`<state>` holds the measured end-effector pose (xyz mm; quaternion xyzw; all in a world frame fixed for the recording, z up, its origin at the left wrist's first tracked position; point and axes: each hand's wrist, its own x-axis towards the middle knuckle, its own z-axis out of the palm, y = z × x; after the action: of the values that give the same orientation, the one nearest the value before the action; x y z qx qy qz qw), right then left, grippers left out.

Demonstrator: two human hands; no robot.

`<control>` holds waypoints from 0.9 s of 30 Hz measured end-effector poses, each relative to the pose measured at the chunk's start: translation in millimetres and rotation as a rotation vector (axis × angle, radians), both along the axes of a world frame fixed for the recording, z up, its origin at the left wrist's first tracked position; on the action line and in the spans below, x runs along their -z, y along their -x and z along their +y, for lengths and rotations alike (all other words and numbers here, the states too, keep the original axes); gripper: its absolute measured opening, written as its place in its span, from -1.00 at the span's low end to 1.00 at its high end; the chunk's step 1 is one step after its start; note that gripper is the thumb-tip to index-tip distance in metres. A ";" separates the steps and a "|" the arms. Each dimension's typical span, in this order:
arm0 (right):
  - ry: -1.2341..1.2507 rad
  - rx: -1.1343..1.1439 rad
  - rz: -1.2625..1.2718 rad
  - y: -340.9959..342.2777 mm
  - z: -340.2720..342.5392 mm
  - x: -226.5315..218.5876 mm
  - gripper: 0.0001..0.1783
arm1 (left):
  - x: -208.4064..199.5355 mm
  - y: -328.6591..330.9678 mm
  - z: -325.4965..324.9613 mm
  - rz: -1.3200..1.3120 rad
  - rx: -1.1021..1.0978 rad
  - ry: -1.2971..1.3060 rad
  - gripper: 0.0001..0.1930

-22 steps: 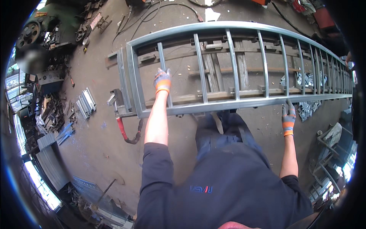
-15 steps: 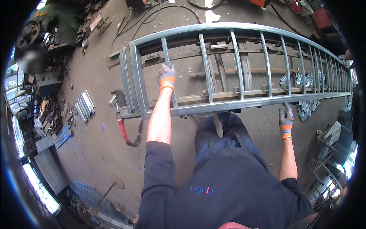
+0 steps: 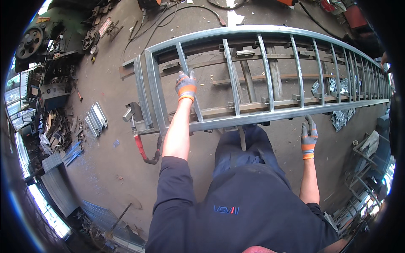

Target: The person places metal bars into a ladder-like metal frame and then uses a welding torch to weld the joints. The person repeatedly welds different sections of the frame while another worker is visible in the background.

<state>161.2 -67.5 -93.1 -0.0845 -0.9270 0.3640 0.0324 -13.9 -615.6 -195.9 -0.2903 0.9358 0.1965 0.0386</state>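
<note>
A long galvanised steel frame (image 3: pixel 253 118) with several crossbars stretches in front of me from left to right, resting on darker steel supports. My left hand (image 3: pixel 186 86), in a grey and orange glove, is wrapped round the crossbar (image 3: pixel 182 59) closest to the frame's left end. Just off the frame's near rail is my right hand (image 3: pixel 309 135), gloved alike, fingers apart and holding nothing. A welding torch (image 3: pixel 139 145) with a red handle hangs at the left end of the supports, its hose curving below.
Cut metal strips (image 3: pixel 95 119) lie on the floor at left, near heaped scrap (image 3: pixel 55 137). Shiny metal pieces (image 3: pixel 341 120) sit beneath the frame at right. Cables (image 3: pixel 162 21) cross the far floor. At the far right edge another person's hand (image 3: pixel 383 60) touches the frame.
My right hand has drawn slightly left and back toward me, away from the near rail. The left hand stays on the crossbar. My view has shifted a little.
</note>
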 end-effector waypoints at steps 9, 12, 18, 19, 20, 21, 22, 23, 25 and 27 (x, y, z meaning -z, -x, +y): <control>0.007 -0.045 -0.004 18.6 -10.3 17.3 -0.57 | -7.4 5.3 -0.9 -0.057 0.048 -0.054 -0.36; 0.082 -0.036 -0.021 32.6 -10.1 17.3 -0.57 | -9.8 5.6 2.0 -0.003 0.073 -0.050 -0.34; 0.096 -0.043 -0.024 65.9 -6.7 10.7 -0.55 | -19.3 -3.0 -0.3 -0.080 0.073 -0.043 -0.27; 0.094 -0.053 -0.011 71.6 -5.7 10.2 -0.56 | -19.6 -5.3 -1.2 -0.041 0.087 -0.032 -0.27; 0.139 -0.042 0.001 76.6 -5.5 11.1 -0.56 | -19.3 -7.7 -2.0 -0.094 0.081 -0.027 -0.25; 0.120 -0.060 0.011 81.1 -5.1 12.5 -0.56 | -18.0 -9.0 -2.4 -0.121 0.076 -0.030 -0.25; 0.119 -0.076 0.010 85.5 -5.2 15.4 -0.56 | -16.0 -9.5 -2.7 -0.127 0.071 -0.021 -0.25; 0.118 -0.091 0.010 89.6 -5.6 19.4 -0.56 | -13.5 -8.8 -2.9 -0.218 0.051 -0.008 -0.25; 0.176 -0.102 -0.018 98.5 -9.8 33.3 -0.58 | -7.1 -2.7 -3.0 -0.098 0.062 -0.040 -0.25; 0.333 -0.105 -0.045 104.1 -14.7 49.1 -0.59 | -2.3 1.8 -1.9 -0.112 0.039 -0.071 -0.26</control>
<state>57.1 -82.2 -142.2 -0.0484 -0.8576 0.5116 -0.0218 -15.6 -617.5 -193.7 -0.2812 0.9300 0.2122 0.1048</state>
